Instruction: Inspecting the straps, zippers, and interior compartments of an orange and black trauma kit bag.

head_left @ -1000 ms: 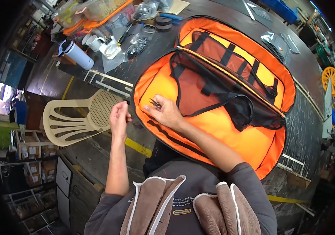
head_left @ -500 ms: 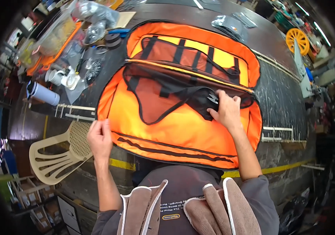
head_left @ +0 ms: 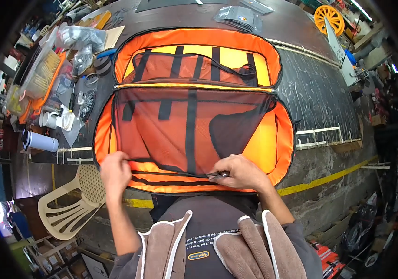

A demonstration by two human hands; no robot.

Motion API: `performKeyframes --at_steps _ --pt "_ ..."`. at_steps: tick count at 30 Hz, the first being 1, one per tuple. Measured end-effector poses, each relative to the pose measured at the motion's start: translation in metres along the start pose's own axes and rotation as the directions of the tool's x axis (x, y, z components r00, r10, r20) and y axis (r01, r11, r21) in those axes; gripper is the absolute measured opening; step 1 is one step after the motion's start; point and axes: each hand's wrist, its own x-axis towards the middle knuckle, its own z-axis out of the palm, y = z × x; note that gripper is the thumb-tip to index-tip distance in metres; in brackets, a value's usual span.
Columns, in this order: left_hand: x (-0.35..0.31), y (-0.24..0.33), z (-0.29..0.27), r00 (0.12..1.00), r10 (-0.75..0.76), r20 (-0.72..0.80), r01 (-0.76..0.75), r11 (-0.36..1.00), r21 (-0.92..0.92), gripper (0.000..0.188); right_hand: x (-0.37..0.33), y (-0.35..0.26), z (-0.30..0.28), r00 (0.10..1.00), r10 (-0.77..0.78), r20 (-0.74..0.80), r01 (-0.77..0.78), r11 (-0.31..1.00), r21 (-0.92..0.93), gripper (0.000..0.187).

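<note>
An orange bag (head_left: 273,179) with black piping lies unfolded before me, its lining yellow-orange. A black mesh panel (head_left: 161,135) is spread over the near half. At the panel's near left corner, my left hand (head_left: 115,174) is closed on the mesh edge, slightly blurred. My right hand (head_left: 240,172) is closed around small metal snips (head_left: 218,176), with its fingertips at the mesh's near edge. Their grips are mostly hidden in the palm. A second mesh pocket (head_left: 185,67), crossed by black straps, lies in the far half.
The bag rests on a dark table (head_left: 324,107). At left are a lilac bottle (head_left: 40,140), white cups (head_left: 49,119), tape rolls (head_left: 102,65) and a clear bin (head_left: 34,81). A beige plastic chair (head_left: 71,200) stands beside the table. Plastic packets (head_left: 238,18) lie at the back.
The mesh panel, bunched before, is now pulled flat toward me. My right hand has come nearer and left with the snips. My left hand has moved from the bag's rim to the mesh corner.
</note>
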Motion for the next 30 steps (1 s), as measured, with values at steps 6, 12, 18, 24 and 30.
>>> performKeyframes --at_steps 6,12,18,24,30 --pt "-0.039 -0.041 -0.044 0.743 -0.435 -0.509 0.327 0.899 -0.29 0.035 -0.017 0.012 -0.071 0.979 0.065 -0.193 -0.074 0.996 -0.04 0.023" --pt "-0.105 0.005 0.015 0.577 -0.681 0.45 0.514 -0.126 -0.849 0.075 0.039 0.059 -0.19 0.724 0.113 -0.68 -0.447 0.828 -0.339 0.051" --pt "-0.102 0.092 0.055 0.607 -0.456 0.65 0.566 -0.326 -0.757 0.051 0.077 0.196 -0.256 0.418 0.244 -0.875 -0.757 0.626 -0.187 0.058" --pt "-0.07 0.094 0.041 0.774 -0.554 0.307 0.34 -0.044 -0.939 0.057 0.038 0.247 -0.259 0.295 0.205 -0.933 -0.468 0.883 0.046 0.026" --pt "0.037 0.092 -0.011 0.863 -0.471 0.185 0.347 0.286 -0.893 0.041 -0.054 0.227 -0.218 0.208 0.293 -0.933 -0.334 0.918 0.213 0.027"
